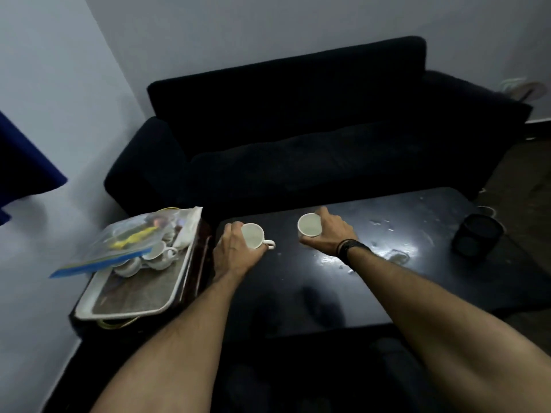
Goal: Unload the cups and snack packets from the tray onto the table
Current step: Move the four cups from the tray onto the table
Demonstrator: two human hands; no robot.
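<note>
On the dark table (298,281), toward its far left part, both hands grip white cups; the left hand (235,251) is curled round a cup with a handle (255,236), its handle pointing right, and the right hand (331,234) is curled round a second cup (310,224) just to the right of the first; whether either cup's base touches the tabletop cannot be told. Left of the table lies the tray (131,308), white-rimmed with a brown bed, on a dark stand; at its far end sit more white cups (158,253), crowded together, and across them lies a clear snack packet (131,239) with a blue edge and yellow contents; its printing is too blurred to read. Near the table's right edge stands a dark round container (477,234); pale wet-looking smears shine on the tabletop between it and the right wrist, which wears a dark band (348,248). Beyond the table stands a dark sofa (298,129).
</note>
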